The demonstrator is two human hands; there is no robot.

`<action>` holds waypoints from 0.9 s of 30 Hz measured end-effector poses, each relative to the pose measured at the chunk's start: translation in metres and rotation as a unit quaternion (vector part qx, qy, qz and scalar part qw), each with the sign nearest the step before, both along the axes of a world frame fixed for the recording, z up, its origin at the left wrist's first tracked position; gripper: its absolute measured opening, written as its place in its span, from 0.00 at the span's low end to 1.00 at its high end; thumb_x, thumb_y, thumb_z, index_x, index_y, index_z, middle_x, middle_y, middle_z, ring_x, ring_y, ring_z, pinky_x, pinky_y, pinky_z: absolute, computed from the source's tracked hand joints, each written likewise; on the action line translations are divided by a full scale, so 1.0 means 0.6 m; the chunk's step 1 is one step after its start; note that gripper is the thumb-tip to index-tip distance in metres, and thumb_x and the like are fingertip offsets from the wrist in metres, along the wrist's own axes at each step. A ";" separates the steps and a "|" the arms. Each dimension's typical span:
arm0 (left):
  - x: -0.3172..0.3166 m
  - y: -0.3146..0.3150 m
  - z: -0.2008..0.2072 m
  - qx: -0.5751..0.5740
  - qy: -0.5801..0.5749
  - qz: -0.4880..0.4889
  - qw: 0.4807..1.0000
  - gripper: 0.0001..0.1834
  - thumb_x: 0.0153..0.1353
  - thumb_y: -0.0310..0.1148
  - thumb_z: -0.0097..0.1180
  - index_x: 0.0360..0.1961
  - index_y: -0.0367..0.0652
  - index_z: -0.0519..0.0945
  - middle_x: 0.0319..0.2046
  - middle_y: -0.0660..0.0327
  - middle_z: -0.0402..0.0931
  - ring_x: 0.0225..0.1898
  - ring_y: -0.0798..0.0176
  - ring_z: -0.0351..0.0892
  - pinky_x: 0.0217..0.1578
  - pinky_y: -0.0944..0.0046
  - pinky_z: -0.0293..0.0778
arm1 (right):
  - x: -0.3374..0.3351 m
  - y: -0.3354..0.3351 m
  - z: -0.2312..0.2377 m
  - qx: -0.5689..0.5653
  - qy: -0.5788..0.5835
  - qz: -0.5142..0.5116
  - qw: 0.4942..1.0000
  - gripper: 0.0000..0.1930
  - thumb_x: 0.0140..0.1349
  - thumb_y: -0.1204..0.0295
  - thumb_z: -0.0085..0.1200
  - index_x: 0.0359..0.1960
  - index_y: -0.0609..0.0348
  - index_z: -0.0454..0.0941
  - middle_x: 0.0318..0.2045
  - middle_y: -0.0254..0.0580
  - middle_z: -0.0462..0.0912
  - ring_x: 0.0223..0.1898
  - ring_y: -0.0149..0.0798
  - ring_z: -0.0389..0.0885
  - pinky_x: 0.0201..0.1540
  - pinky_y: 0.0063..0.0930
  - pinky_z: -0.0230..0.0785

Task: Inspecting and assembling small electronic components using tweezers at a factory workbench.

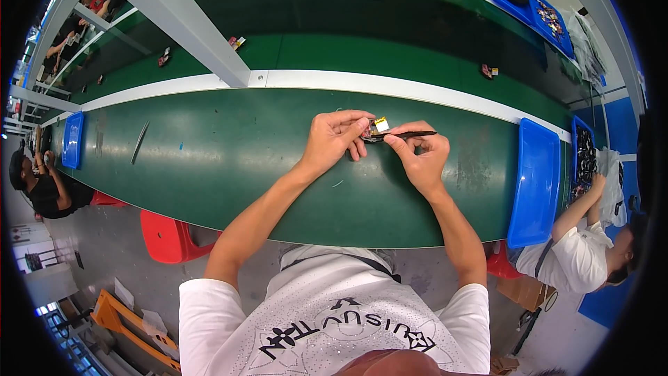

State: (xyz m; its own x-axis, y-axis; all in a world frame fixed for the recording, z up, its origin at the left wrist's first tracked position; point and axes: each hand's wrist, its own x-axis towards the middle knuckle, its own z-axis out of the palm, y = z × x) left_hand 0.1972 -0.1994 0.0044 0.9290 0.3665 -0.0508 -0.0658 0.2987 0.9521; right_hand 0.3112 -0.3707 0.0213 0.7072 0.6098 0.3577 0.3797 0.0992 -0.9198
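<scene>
Above the middle of the green table, my left hand [332, 141] pinches a small electronic part [380, 124] with a white and yellow piece on it. My fingers hide much of this part. A slim black tool [417, 134], shaped like tweezers, lies between the thumb and fingers of my right hand [423, 157]. Its tip reaches the lower edge of the part, close to my left fingertips. Whether the tip grips anything is too small to tell.
The green table [243, 132] carries silver tweezers [140, 142] at left and a blue tray [534, 181] at right. Beyond a white rail [390, 90], small parts [489, 71] sit on a green belt. Another person [581, 251] works at right, beside a black-filled tray [583, 157].
</scene>
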 end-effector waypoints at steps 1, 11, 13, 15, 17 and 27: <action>0.000 -0.001 -0.002 0.005 0.001 0.003 1.000 0.14 0.73 0.29 0.56 0.52 0.28 0.82 0.33 0.54 0.83 0.23 0.65 0.83 0.20 0.70 0.78 | 0.000 0.000 -0.001 0.003 0.001 0.000 1.000 0.06 0.57 0.82 0.70 0.34 0.64 0.87 0.23 0.28 0.81 0.16 0.15 0.61 0.19 0.16 0.48; 0.001 -0.003 0.001 0.008 -0.010 0.007 1.000 0.15 0.73 0.28 0.55 0.55 0.28 0.81 0.36 0.51 0.84 0.27 0.62 0.86 0.22 0.69 0.81 | -0.005 0.000 -0.002 -0.014 -0.109 -0.022 0.994 0.06 0.56 0.80 0.72 0.33 0.63 0.87 0.23 0.31 0.83 0.16 0.16 0.62 0.19 0.16 0.50; 0.001 -0.004 0.001 0.007 -0.012 0.009 1.000 0.15 0.73 0.28 0.55 0.55 0.28 0.81 0.37 0.50 0.84 0.27 0.62 0.86 0.22 0.68 0.82 | -0.006 0.001 -0.001 -0.010 -0.106 -0.022 0.994 0.06 0.56 0.80 0.72 0.33 0.63 0.87 0.22 0.31 0.83 0.15 0.16 0.62 0.19 0.17 0.50; 0.001 -0.004 0.001 0.005 -0.014 0.011 1.000 0.15 0.73 0.28 0.55 0.55 0.27 0.81 0.37 0.50 0.84 0.27 0.61 0.86 0.23 0.68 0.82 | -0.007 0.002 0.001 -0.006 -0.102 -0.022 0.994 0.05 0.56 0.80 0.72 0.33 0.63 0.87 0.22 0.31 0.82 0.15 0.16 0.61 0.18 0.17 0.50; 0.001 -0.004 0.001 0.007 -0.016 0.010 1.000 0.15 0.73 0.28 0.55 0.54 0.27 0.81 0.37 0.49 0.84 0.27 0.61 0.87 0.23 0.67 0.83 | -0.007 0.003 0.001 0.005 -0.041 -0.021 0.999 0.05 0.56 0.81 0.71 0.33 0.64 0.87 0.22 0.30 0.82 0.15 0.15 0.61 0.18 0.17 0.49; 0.000 -0.004 -0.003 0.016 -0.019 0.016 1.000 0.15 0.73 0.30 0.55 0.52 0.27 0.82 0.35 0.49 0.85 0.26 0.60 0.87 0.22 0.68 0.82 | -0.007 0.003 0.001 -0.001 -0.007 -0.012 1.000 0.05 0.57 0.82 0.70 0.34 0.66 0.86 0.22 0.30 0.82 0.15 0.15 0.62 0.18 0.16 0.49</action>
State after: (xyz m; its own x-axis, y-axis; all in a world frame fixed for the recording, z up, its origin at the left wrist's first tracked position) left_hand 0.1971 -0.2017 0.0025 0.9175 0.3978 -0.0026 -0.1120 0.2647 0.9578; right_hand 0.3070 -0.3686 0.0219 0.7172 0.5925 0.3667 0.3948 0.0881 -0.9145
